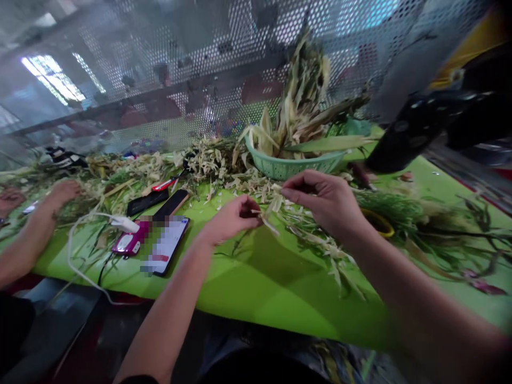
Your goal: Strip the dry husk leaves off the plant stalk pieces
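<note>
Left hand (230, 218): grip pressed together, thumb against fingertips, pinching the near end of a thin pale shoot (267, 221). Right hand (328, 202): grip also closed, thumb and forefinger pinching a husk (276, 202) at the shoot's upper end, other fingers curled. The shoot is held between both hands, just above the green bench (256, 282), in front of the basket (296, 165). Judgement: this looks like stripping; best to anchor with the left and draw the husk down along the stem rather than across it, so the slim core does not snap. Take one layer per pull. Loose scraps (208, 160) lie thick behind the hands, uncleaned stems (400, 213) to the right. Phone (166, 245) and cable (80, 250) sit to the left, near a co-worker's hand (64, 192); drop the peelings away from them.
</note>
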{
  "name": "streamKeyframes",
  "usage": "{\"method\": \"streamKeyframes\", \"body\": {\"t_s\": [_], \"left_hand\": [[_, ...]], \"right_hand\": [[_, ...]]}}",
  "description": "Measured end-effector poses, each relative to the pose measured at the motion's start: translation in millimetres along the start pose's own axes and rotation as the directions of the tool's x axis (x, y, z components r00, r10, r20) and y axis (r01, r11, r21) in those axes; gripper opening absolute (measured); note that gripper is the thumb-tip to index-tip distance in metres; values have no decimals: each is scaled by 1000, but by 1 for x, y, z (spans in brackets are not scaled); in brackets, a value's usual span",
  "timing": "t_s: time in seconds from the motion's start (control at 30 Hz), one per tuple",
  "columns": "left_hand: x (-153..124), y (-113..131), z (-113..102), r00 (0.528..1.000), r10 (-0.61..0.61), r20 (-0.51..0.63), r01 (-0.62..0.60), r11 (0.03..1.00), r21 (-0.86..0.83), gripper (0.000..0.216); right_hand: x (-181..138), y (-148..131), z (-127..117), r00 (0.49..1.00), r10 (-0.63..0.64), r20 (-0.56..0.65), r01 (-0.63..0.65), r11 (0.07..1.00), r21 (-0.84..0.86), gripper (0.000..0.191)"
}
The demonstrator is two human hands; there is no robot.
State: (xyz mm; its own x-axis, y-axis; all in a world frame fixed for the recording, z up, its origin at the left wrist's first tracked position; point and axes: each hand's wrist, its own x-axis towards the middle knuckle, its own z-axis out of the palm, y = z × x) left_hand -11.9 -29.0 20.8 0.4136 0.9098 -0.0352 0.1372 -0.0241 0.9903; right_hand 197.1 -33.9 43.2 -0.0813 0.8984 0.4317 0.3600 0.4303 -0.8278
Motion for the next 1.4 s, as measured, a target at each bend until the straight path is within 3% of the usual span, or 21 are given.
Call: {"method": "streamKeyframes", "body": {"t_s": [0.1,0.23,0.57,0.73,1.0,1.2,1.4], "left_hand": [[7,11,2,998,20,-55,-28,988,-155,33],[14,17,8,997,41,-62,-53,975,-217,35],[16,2,22,992,62,-109,-93,946,-311,30],[14,-7,24,986,-4,-166,-57,931,-361,30],[15,-14,37,972,2,-235,-122,857,-500,31],[17,-18,47,961,7,-276,-160,828,-537,29],[17,-19,53,950,21,-310,-180,851,-494,26]], "right_hand": [[0,-4,-2,1000,-6,26,4,999,49,23],[1,-2,-4,998,-26,58,23,999,43,19],[3,11,-2,981,-100,168,111,992,-56,17],[3,11,0,977,-78,199,98,991,-90,16],[3,8,2,982,-35,188,54,994,-98,16],[3,11,0,978,-33,208,69,984,-166,18],[3,6,0,965,-120,234,194,926,-325,14]]}}
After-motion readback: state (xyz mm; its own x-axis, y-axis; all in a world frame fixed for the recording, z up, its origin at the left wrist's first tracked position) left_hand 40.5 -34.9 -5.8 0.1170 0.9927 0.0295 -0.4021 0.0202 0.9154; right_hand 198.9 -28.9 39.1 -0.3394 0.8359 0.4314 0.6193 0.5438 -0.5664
